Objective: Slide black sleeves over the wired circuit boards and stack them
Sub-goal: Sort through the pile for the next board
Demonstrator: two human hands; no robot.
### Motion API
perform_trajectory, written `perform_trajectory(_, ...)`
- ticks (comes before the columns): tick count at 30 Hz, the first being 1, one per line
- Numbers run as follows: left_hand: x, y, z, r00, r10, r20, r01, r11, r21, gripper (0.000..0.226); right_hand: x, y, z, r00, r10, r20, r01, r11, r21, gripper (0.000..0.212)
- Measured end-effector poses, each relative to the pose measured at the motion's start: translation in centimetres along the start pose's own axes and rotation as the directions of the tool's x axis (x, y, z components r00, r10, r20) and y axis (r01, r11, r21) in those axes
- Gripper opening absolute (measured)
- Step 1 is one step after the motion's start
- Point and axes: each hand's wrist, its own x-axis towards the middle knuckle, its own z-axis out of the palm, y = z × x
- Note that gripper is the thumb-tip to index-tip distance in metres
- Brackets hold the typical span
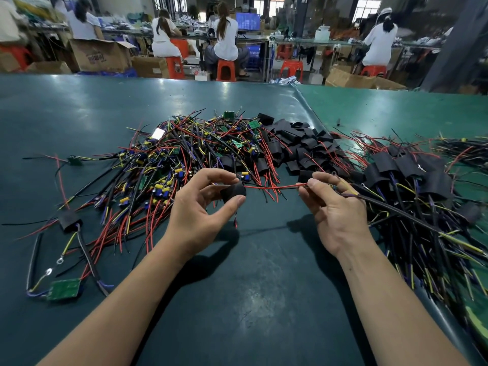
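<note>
Worktop (79, 107) of smooth dark green matting carries a big tangle of unsleeved boards (184, 154) at centre-left, with many left to do. Sleeved units (412, 170) are heaped at the right, loose black sleeves (298, 143) between. Left hand (200, 204) pinches a soft tubular sleeve (233, 192); right hand (335, 204) pinches its red wire (274, 186).

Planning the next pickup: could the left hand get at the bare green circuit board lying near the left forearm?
Probably not yet: the left hand grips a black sleeve. Otherwise the circuit board lies uncovered.
</note>
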Motion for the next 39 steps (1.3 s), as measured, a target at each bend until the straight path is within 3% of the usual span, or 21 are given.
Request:
perform_trajectory(11,0.2,0.2,0.0,0.994,0.053,-0.097,-0.048,0.997,0.055,0.028,-0.1,0.0,0.0,1.000,0.024,0.002,-0.024,0.997,-0.079,0.019)
perform_trajectory(29,-0.4,1.0,-0.1,0.996,-0.004,0.086,0.003,1.000,0.011,0.028,0.1,-0.3,-0.2,0.994,0.083,-0.068,-0.084,0.996,-0.005,0.019)
perform_trajectory(36,-0.3,0.4,0.1,0.994,-0.017,0.113,-0.003,0.985,0.173,0.033,-0.8,-0.1,0.7,0.980,0.173,0.094,-0.167,0.983,-0.074,0.009)
perform_trajectory(39,-0.4,0.6,0.0,0.990,-0.020,0.137,-0.018,0.963,0.271,0.035,-1.6,0.2,1.4,0.937,0.285,0.200,-0.273,0.958,-0.088,0.017)
